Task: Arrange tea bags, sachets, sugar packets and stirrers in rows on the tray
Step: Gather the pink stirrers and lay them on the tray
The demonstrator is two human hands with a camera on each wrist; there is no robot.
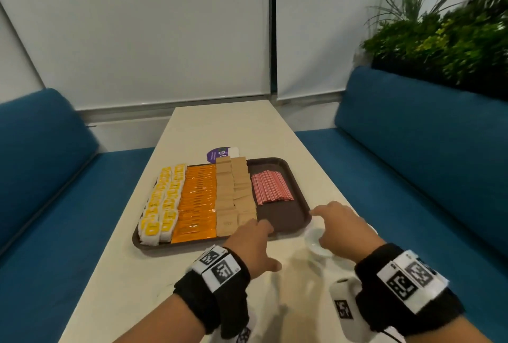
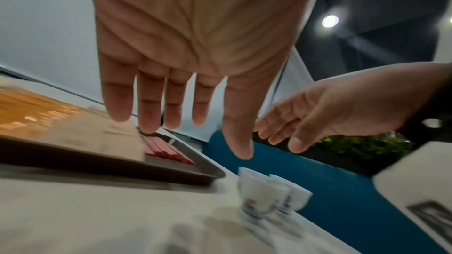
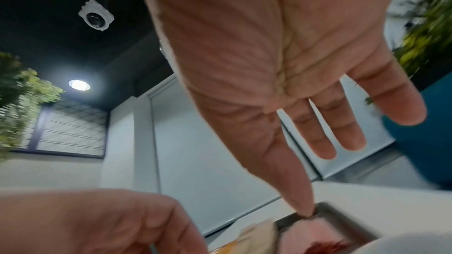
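On the table (image 1: 192, 122): I see blue benches (image 1: 412, 133) flanking it, a planter (image 1: 445, 40) far right.
Tray (image 1: 291, 221): brown, mid-table, long axis across; rows run away from me.
Rows, left to right: tea bags (image 1: 162, 205), orange sachets (image 1: 196, 199), sugar packets (image 1: 233, 194), stirrers (image 1: 270, 187).
Cups (image 2: 266, 194): two, white, beside the tray's near right corner, under my right hand (image 1: 339, 228).
Hands: left hand (image 1: 251, 243) over the near rim; both slack-fingered, holding nothing.

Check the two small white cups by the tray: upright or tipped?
Upright. In the left wrist view both white cups stand on their feet, rims up, on the table, right of the tray.
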